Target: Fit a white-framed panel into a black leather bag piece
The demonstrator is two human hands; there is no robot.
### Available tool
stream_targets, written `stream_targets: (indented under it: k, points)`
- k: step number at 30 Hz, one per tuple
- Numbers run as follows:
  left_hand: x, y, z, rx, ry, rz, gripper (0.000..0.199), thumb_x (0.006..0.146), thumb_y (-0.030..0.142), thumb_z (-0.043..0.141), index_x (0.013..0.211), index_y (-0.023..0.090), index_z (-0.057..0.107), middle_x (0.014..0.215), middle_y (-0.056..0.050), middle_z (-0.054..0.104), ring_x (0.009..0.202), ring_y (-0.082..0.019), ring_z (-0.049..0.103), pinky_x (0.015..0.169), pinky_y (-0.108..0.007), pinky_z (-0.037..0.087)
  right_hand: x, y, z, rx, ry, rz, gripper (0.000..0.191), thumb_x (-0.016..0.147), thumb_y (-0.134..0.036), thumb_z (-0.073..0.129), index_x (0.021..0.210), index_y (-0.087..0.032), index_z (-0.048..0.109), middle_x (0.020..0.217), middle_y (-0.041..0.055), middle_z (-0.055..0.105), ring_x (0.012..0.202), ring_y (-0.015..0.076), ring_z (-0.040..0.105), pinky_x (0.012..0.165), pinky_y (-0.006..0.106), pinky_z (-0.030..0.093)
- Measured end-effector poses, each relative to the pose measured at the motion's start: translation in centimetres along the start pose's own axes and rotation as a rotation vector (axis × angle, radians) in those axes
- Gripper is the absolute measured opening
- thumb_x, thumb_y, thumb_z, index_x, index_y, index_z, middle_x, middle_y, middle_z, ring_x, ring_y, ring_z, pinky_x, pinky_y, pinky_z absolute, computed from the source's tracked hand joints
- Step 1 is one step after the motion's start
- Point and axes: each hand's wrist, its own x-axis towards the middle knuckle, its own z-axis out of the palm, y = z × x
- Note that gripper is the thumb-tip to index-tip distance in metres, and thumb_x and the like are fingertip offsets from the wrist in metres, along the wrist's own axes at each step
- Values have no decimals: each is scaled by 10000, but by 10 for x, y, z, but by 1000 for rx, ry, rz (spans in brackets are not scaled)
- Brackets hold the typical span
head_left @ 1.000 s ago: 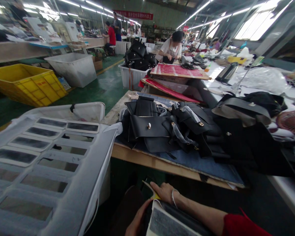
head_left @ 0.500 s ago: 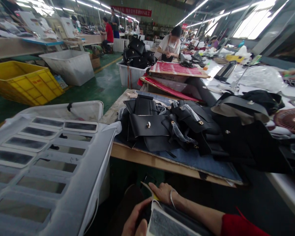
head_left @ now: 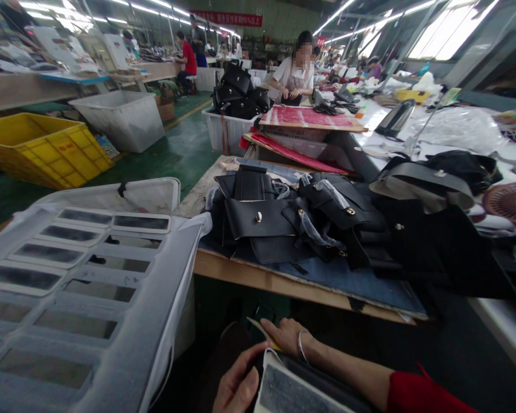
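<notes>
Black leather is what both hands work on, low at the bottom edge of the view and below the table (head_left: 284, 284) edge. The right hand (head_left: 286, 335) lies on the far end of a dark bag piece (head_left: 296, 390) with a grey lined face, fingers bent over its top corner where a thin yellow strip (head_left: 264, 334) sticks out; a bracelet circles the wrist and a red sleeve (head_left: 425, 396) covers the forearm. Its grip looks closed on the bag piece, though the fingertips are partly hidden. The left hand (head_left: 236, 384) sits at the near left side of the same piece, thumb up against its edge; whether that grip closes on it I cannot tell, since the fingers run out of view.

Above the hands, on the table, a heap of black bags (head_left: 284, 221) with small metal studs rests on a blue mat (head_left: 356, 284). Just left of the table stands a white slotted crate (head_left: 86, 287), its lid-like side tilted toward the camera. Farther left on the green floor are a yellow crate (head_left: 43, 146) and a white bin (head_left: 120, 117). Behind the heap lie red boards (head_left: 309, 117), and a white tub of black bags (head_left: 236, 100) stands beside them. A person in a white top (head_left: 294, 74) works at a far table. A pink fan (head_left: 511, 203) sits at the right edge.
</notes>
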Motion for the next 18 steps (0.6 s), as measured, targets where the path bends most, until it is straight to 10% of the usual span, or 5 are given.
stream_targets:
  k: [18]
  points:
    - [2,15,8,152,18,44,402,855,508,624,1162,257,694,1100,-41,721,941,-209,631,856,-277,451,3,3,-21,9,-16,30,390,1019,-388,508,1363,-208,532,1009,81,690,862,240,685,777,449,565]
